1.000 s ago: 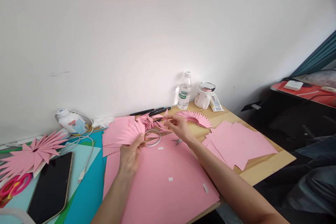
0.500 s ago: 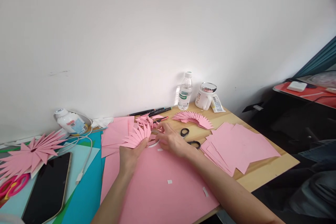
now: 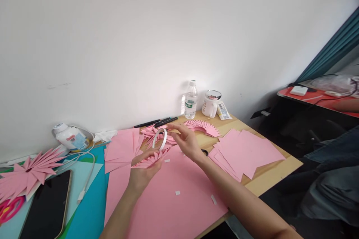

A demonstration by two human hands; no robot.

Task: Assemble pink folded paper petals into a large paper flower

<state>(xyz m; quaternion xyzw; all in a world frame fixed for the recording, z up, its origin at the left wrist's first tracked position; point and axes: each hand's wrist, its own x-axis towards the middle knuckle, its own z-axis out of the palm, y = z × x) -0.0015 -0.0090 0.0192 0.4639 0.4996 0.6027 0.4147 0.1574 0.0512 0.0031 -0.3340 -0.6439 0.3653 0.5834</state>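
My left hand (image 3: 143, 175) is closed on a folded pink paper fan (image 3: 153, 160), its pointed pleats now seen nearly edge-on. Just behind the fan, a roll of white tape (image 3: 164, 140) stands tilted on edge; whether the left fingers also support it is hidden. To the right of the roll is my right hand (image 3: 187, 142), its fingers stretched out and apart. Below both hands lies a large pink sheet (image 3: 157, 205) with small white pieces of tape (image 3: 177, 192) stuck on it. One black scissors handle (image 3: 205, 152) shows beside my right wrist.
Pink paper sheets (image 3: 252, 151) lie at right, near a curved pleated fan (image 3: 203, 127). A water bottle (image 3: 191, 101), mug (image 3: 211, 105) and pens (image 3: 165, 121) stand or lie by the wall. At left are a phone (image 3: 46, 205), paper pinwheel (image 3: 30, 170) and white bottle (image 3: 71, 137).
The tape roll has risen upright behind the fan. My right hand has moved off it to the right, its fingers spreading. My left hand has lowered and tipped the fan flatter.
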